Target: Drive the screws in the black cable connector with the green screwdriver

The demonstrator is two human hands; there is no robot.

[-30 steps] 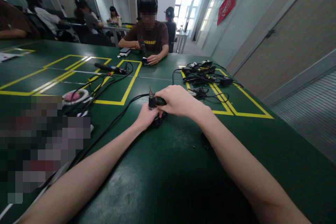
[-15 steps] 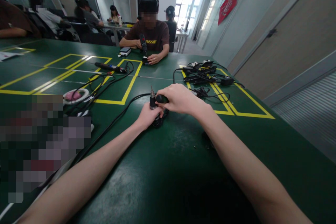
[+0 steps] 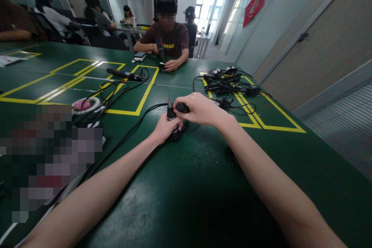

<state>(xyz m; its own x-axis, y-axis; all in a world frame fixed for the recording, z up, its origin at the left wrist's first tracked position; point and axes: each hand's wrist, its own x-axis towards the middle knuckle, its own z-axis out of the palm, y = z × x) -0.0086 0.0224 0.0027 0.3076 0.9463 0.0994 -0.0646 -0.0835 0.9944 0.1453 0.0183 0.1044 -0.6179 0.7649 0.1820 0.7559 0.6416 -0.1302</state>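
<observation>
In the middle of the table, my left hand (image 3: 165, 128) is wrapped round a black electric screwdriver (image 3: 170, 111), whose thin metal bit points upward. My right hand (image 3: 197, 108) comes in from the right, fingers closed round a short black handle (image 3: 182, 107) with a rounded end. Its other end is hidden by my fingers, so the kind of tool does not show. The two hands meet, and the handle lies right beside the screwdriver's collar. A dark coil of cable (image 3: 176, 135) sits just below my left hand.
Black cables and adapters (image 3: 226, 81) lie heaped at the right inside yellow tape. Another electric screwdriver (image 3: 122, 73) and a white tape roll (image 3: 94, 104) lie left. Tiny bits (image 3: 217, 163) lie near my right forearm. Across the table a co-worker (image 3: 171, 42) holds a power screwdriver.
The black handle in my right hand has turned slightly, its rounded end now facing more toward me. My left hand keeps its hold; the whole view has shifted a little.
</observation>
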